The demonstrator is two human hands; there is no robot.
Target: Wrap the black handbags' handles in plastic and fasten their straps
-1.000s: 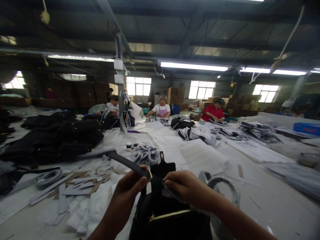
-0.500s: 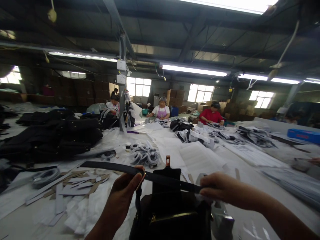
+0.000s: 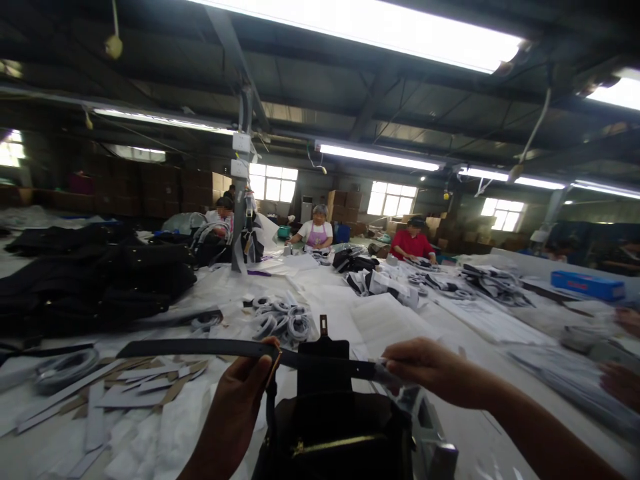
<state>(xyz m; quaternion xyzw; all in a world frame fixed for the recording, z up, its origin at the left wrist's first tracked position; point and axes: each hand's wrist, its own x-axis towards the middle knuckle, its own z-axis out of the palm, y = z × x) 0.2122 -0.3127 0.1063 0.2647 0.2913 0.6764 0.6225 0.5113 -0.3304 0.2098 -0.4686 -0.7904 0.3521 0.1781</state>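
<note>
A long black strap is stretched level in front of me, above a black handbag with a gold zip. My left hand pinches the strap near its gold buckle, fingers closed. My right hand is closed on the strap's right end, where clear plastic wrapping hangs down. The strap's free left end reaches out over the paper scraps.
Paper and card strips litter the white table at left. Coiled wrapped straps lie ahead, piled black bags at far left. Three people work at the far end. A blue box sits at right, beside another person's hand.
My hands have drawn apart, pulling the strap out straight and level. Its left end has swung further left, and the view has tilted up slightly.
</note>
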